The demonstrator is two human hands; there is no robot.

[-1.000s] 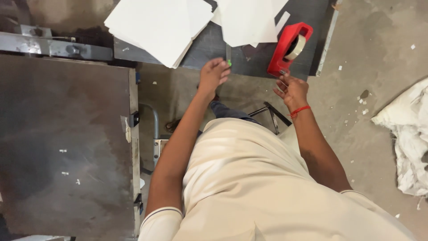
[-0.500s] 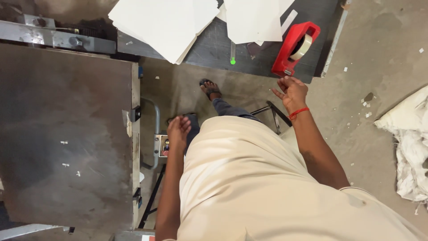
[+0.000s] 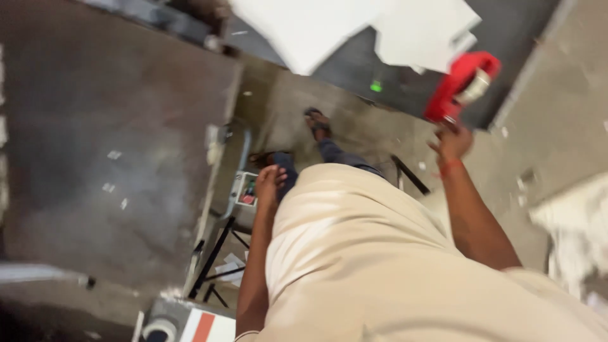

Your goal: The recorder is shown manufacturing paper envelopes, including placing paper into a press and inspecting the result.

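Seemingly blurred, the head view shows the right hand [image 3: 452, 140] raised with fingers loosely spread, empty, its tips just below the lower end of the red tape dispenser [image 3: 461, 85], which lies on the dark surface [image 3: 354, 60] near the white sheets [image 3: 304, 28]; the dispenser's long axis runs diagonally, up and away to the right from that hand. The left hand [image 3: 270, 183] hangs loosely curled beside a small control box [image 3: 244, 189], well apart from the dispenser, so the right hand is nearer.
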